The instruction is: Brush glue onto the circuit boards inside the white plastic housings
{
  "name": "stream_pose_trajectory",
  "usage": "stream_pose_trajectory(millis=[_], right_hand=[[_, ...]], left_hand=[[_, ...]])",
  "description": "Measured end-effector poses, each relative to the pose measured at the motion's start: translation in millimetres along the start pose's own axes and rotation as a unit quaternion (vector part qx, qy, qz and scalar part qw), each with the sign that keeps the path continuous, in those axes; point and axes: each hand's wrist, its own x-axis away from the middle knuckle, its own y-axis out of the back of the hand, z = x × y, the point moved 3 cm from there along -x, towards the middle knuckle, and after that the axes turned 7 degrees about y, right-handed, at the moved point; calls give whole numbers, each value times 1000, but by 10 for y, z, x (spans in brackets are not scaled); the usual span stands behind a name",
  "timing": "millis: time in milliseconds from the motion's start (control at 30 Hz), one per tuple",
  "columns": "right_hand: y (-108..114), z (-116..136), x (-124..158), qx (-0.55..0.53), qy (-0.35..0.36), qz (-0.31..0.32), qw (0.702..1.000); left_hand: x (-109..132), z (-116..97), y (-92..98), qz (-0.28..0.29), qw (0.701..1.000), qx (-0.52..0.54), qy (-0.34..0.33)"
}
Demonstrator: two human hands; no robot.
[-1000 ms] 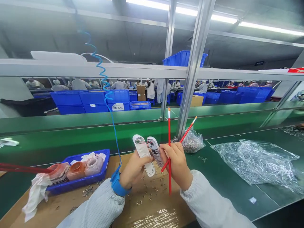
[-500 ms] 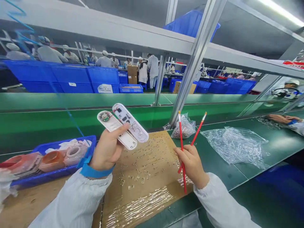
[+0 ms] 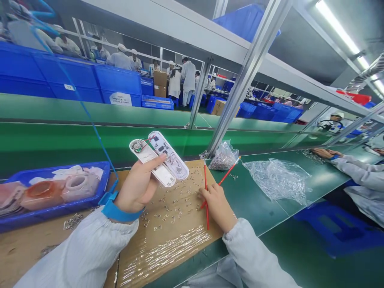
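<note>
Overall, blue crates [image 3: 117, 84] fill the upper left, and a blue tray [image 3: 54, 211] sits lower left beside a cardboard sheet [image 3: 192, 218] strewn with metal clips [image 3: 173, 219]. The hands are apart: the left hand [image 3: 138, 188] grips two white plastic housings [image 3: 166, 150], and the right hand [image 3: 217, 208] holds two red brushes [image 3: 205, 184].

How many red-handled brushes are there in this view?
2. Both are in the right hand: one brush stands nearly upright, the other brush slants up to the right. More may be out of view.
</note>
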Motion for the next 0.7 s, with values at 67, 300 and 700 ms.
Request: stream_pose_trajectory(millis=[67,300,700], right_hand=[[-51,27,-31,1,-5,14,1000],[-204,27,-20,-12,-27,28,999],[151,-35,3,-151,-99,-95,979]], left_hand=[[6,7,0,-2,1000,-3,-3],[11,40,-12,-1,1000,-6,9],[4,75,9,-4,1000,-24,3]])
